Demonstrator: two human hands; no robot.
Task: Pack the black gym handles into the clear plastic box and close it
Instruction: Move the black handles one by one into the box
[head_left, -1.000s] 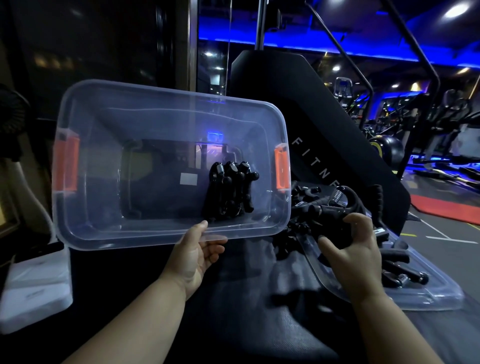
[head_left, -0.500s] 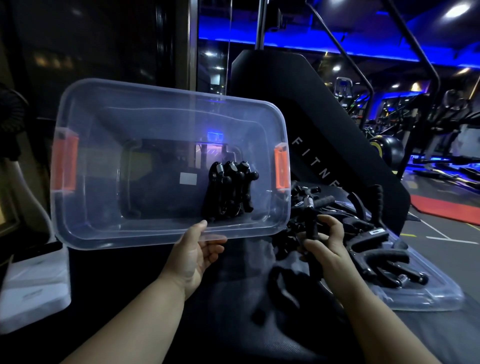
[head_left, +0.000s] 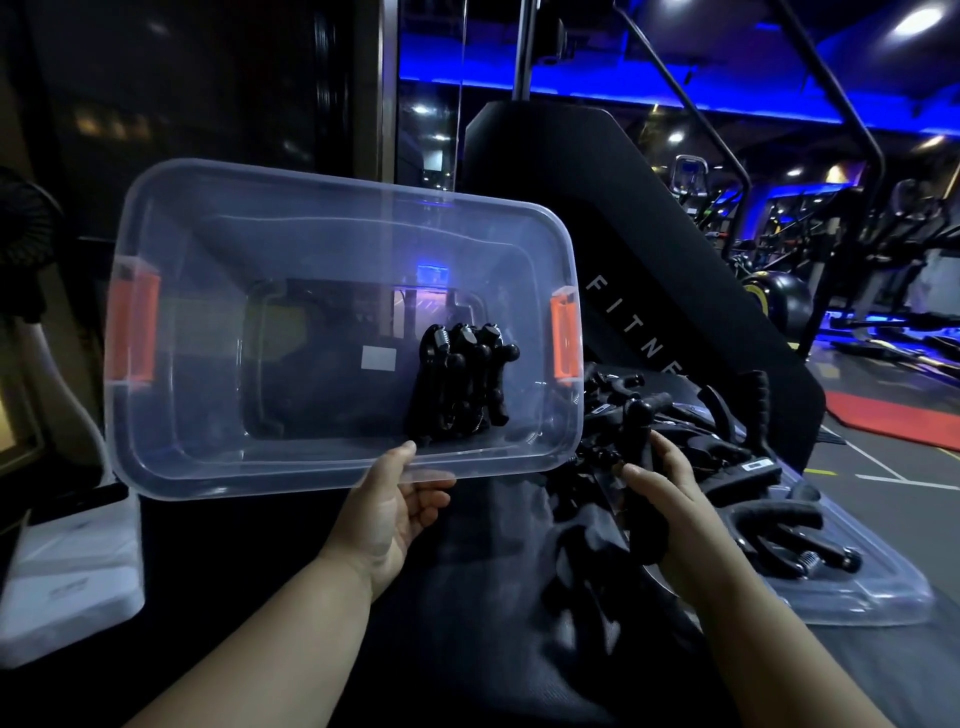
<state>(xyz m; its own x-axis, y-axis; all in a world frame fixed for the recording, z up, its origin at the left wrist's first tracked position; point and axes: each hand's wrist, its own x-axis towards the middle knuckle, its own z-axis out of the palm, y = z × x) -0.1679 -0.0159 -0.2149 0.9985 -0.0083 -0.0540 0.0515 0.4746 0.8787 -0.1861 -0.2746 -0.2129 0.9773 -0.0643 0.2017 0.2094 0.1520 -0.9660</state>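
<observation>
From the head camera I see my left hand (head_left: 387, 519) pinching the near rim of the clear plastic box (head_left: 332, 322), thumb on the inside edge and fingers curled under the lip. That grip is closed on the rim and holds the box tipped up so its open mouth faces me, on the left half of the scene. An orange latch (head_left: 132, 332) sits on its left end and another orange latch (head_left: 565, 338) on its right end. Inside, toward the right and resting against the lower wall, is a small bunch of packed handles (head_left: 460, 384), black with silver springs showing at their tops.

To the right, my right hand (head_left: 667, 499) is down in the loose pile of black gym handles (head_left: 691, 441), its grip partly closed with the thumb and fingers around one dark handle at the near-left edge of the heap. How firmly it is held I cannot tell, since the black shapes blur together there. The pile lies on the clear lid (head_left: 852, 597), flat on the dark counter (head_left: 467, 649), just right of the box and near it. More handles spread toward the far right of that lid. A white flat object (head_left: 67, 587) sits at the near left of the counter. Behind everything rises a black padded machine panel (head_left: 623, 260) with pale lettering.
</observation>
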